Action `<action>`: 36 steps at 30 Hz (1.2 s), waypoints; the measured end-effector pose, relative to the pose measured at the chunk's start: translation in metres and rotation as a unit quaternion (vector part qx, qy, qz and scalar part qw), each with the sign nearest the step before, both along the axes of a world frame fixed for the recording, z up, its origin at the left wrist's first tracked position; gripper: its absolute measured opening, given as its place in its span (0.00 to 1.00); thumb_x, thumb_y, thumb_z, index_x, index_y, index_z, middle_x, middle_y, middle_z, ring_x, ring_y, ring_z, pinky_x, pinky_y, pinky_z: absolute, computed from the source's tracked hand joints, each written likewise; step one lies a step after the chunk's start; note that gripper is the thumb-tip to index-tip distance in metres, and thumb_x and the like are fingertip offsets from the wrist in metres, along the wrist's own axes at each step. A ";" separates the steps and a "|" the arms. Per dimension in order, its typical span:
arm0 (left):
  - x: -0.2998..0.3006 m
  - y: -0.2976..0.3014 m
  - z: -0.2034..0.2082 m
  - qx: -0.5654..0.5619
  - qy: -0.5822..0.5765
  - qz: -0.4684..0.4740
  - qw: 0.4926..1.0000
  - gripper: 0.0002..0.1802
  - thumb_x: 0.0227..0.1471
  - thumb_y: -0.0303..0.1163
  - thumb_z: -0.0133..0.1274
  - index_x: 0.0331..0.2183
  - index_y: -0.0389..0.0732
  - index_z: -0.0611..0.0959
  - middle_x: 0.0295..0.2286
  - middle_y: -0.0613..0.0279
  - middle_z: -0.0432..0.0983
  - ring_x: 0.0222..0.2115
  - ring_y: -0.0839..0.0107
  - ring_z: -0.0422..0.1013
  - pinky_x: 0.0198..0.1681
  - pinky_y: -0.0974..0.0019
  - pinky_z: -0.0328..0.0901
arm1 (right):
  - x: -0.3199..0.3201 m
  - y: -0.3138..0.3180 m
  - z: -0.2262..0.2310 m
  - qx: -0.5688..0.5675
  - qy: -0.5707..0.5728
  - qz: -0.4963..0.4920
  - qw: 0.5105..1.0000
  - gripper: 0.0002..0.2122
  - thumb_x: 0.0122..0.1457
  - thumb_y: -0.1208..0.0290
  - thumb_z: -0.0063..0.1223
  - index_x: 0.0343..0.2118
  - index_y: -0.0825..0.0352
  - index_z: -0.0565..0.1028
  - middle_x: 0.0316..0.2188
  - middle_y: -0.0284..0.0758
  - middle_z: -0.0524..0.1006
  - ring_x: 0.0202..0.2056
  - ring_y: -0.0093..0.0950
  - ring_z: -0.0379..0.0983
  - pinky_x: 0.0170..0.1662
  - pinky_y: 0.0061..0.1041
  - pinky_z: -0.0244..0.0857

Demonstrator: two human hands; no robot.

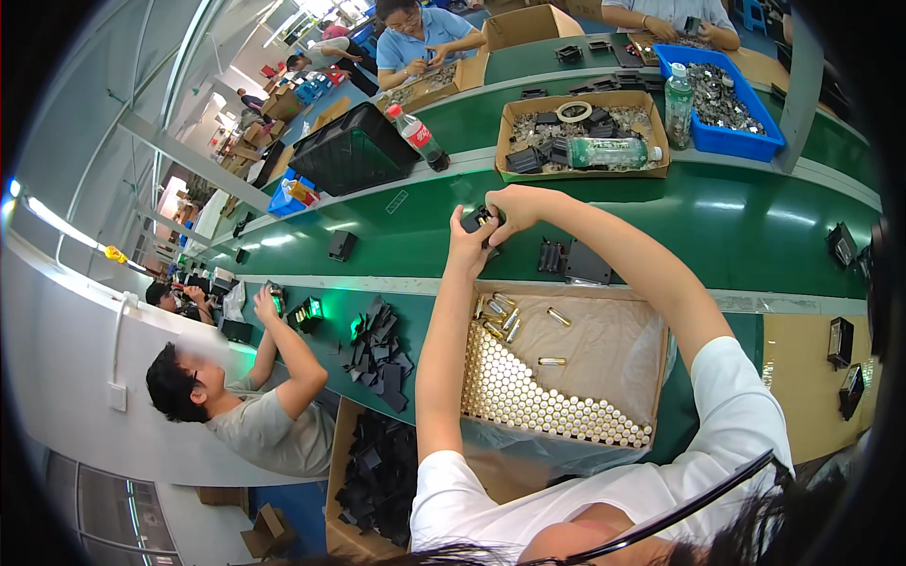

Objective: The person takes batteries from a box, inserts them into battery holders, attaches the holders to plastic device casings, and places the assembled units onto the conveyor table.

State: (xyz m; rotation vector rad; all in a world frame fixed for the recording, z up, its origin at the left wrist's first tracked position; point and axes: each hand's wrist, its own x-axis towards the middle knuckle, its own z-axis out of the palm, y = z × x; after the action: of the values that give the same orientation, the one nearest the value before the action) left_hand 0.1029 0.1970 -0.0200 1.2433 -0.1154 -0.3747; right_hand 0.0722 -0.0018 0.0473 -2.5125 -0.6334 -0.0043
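Note:
Both my arms reach forward over the green conveyor. My left hand (464,247) and my right hand (514,208) meet around a small black plastic case (478,220). Brass-coloured glints show in the case, perhaps battery ends; my fingers hide part of it. Below my wrists stands a cardboard box (618,325) lined with paper and clear plastic. Batteries (538,396) are packed upright in its left and near part. Several loose batteries (500,316) lie in its far left corner, and two more lie apart on the lining.
Black cases (587,262) sit on the conveyor (415,226) just right of my hands. Black flat pieces (377,354) are heaped at left beside a co-worker (274,415). Beyond stand a parts carton (505,156), a blue bin (736,141) and bottles (415,137). Other co-workers sit across.

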 end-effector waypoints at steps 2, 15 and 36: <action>0.004 -0.001 0.003 0.014 0.007 0.009 1.000 0.50 0.48 0.20 0.63 0.65 0.49 0.53 0.51 0.42 0.66 0.41 0.56 0.73 0.41 0.58 0.71 | 0.009 -0.003 -0.005 0.057 -0.008 0.006 0.998 0.18 0.55 0.54 0.62 0.32 0.68 0.80 0.26 0.38 0.81 0.24 0.34 0.76 0.31 0.33 0.70; 0.025 0.021 0.007 0.083 0.010 0.052 0.995 0.37 0.55 0.21 0.55 0.62 0.48 0.60 0.49 0.45 0.67 0.40 0.59 0.73 0.38 0.59 0.71 | 0.055 0.039 -0.040 0.290 -0.201 -0.014 0.936 0.13 0.54 0.72 0.61 0.42 0.69 0.77 0.25 0.37 0.81 0.23 0.31 0.75 0.32 0.29 0.70; 0.044 0.057 0.019 0.117 -0.013 0.148 0.982 0.24 0.60 0.26 0.47 0.58 0.45 0.65 0.46 0.46 0.70 0.38 0.58 0.74 0.34 0.58 0.74 | 0.082 0.095 -0.058 0.013 -0.304 -0.019 0.953 0.11 0.53 0.61 0.59 0.28 0.65 0.81 0.26 0.35 0.81 0.27 0.40 0.76 0.32 0.36 0.69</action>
State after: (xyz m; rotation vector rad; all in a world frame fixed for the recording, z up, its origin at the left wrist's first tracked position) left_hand 0.1471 0.2543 -0.0009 1.4738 0.0939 -0.1159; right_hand 0.1539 0.0928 -0.0110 -2.4862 -0.8061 -0.8196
